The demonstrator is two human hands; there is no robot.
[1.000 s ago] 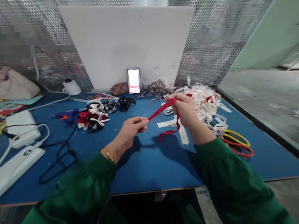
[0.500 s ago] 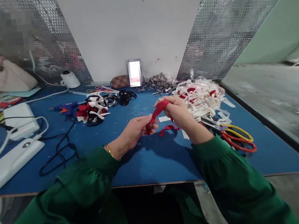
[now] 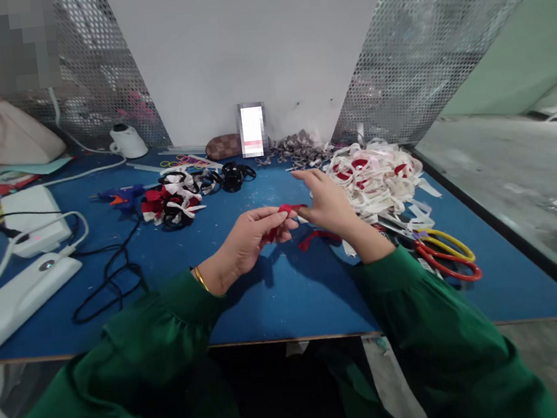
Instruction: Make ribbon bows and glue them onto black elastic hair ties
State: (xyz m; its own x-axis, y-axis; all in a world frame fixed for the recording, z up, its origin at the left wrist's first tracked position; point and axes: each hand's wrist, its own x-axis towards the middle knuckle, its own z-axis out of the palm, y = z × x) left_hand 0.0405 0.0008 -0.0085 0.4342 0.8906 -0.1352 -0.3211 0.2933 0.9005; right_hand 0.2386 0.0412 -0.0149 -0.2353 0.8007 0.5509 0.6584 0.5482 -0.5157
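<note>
My left hand (image 3: 254, 235) pinches a bunched red ribbon (image 3: 286, 209) between thumb and fingers above the blue table (image 3: 289, 302). Just to its right, my right hand (image 3: 325, 200) has its index finger raised, while its lower fingers or thumb press on the ribbon's other side. A loose red tail of ribbon hangs below the right hand. Part of the ribbon is hidden inside my left hand.
White and red ribbon pieces (image 3: 375, 178) lie heaped at the right, beside scissors with red and yellow handles (image 3: 447, 257). Finished-looking bows (image 3: 172, 201), a blue glue gun (image 3: 121, 197), cords and a power strip (image 3: 32, 297) occupy the left. A lit phone (image 3: 252, 131) stands behind.
My right hand has lowered its grip on the ribbon and lifted its index finger. The raised red loop between the hands is now drawn down and bunched at my left fingertips.
</note>
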